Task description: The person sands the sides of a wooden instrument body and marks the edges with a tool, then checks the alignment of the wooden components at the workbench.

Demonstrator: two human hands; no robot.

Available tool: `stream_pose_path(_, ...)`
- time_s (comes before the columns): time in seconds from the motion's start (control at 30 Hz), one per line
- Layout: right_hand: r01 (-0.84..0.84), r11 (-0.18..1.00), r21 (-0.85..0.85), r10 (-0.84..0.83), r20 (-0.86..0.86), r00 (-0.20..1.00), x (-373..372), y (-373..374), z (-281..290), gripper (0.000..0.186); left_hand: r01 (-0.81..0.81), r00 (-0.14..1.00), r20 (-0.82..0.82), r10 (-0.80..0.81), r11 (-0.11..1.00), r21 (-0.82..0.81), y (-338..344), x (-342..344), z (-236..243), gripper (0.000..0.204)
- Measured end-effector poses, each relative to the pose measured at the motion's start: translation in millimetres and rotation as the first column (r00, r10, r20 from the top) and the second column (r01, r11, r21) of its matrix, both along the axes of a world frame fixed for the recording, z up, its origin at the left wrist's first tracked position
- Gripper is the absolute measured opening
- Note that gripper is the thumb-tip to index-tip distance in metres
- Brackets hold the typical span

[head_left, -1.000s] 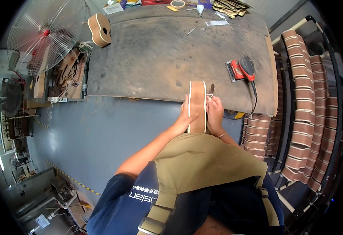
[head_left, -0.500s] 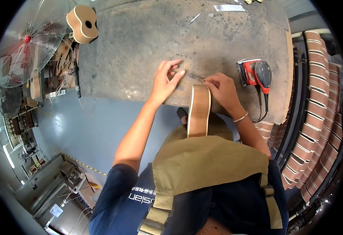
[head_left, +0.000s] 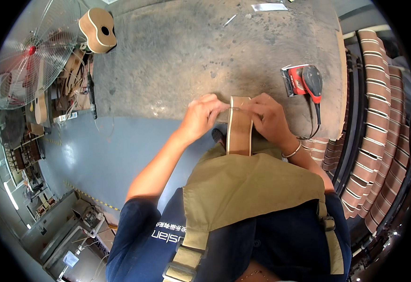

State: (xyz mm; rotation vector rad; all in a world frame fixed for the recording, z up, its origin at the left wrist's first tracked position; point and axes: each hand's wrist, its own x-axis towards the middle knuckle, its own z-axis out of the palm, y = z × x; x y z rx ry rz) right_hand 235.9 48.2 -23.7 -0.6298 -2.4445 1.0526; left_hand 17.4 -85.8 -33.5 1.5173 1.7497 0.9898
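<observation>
Edge-on against my apron, a ukulele body [head_left: 239, 134] shows its brown side, with pale binding along both edges. Its far end reaches the near edge of the workbench. A thin grey strip, seemingly a scraper blade [head_left: 236, 108], lies crosswise over that side near the far end. My left hand [head_left: 201, 115] pinches the strip's left end, fingers closed. At its right end, my right hand [head_left: 270, 117] is closed on it too, beside the binding. The fingers partly hide the blade.
On the workbench [head_left: 158, 70], a red and black sander [head_left: 304, 82] with a cord sits to the right. A second ukulele body [head_left: 97, 30] is at the far left corner, near a fan [head_left: 31, 49]. A black corded tool [head_left: 91, 94] hangs at the left edge. Striped padding [head_left: 374, 103] stands right.
My left hand has moved from open above the bench to gripping the strip's left end. The strip, held in my right hand, has come down across the ukulele's side.
</observation>
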Motion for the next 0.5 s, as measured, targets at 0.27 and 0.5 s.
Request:
stream_pose_path(0.27,0.014,0.959,0.283,0.029,-0.146,0.989,18.5,-44.1,-13.5,0.030,0.045,0.963,-0.262,0.057,0.929,0.368,-35.9,23.1,-12.0,0.036)
stream_pose_path(0.5,-0.079,0.994,-0.070,0.082,0.038,0.996,44.6,-63.5,-11.9,0.019,0.146,0.974,-0.183,-0.134,0.988,0.049,-70.7,35.3,8.0,0.017)
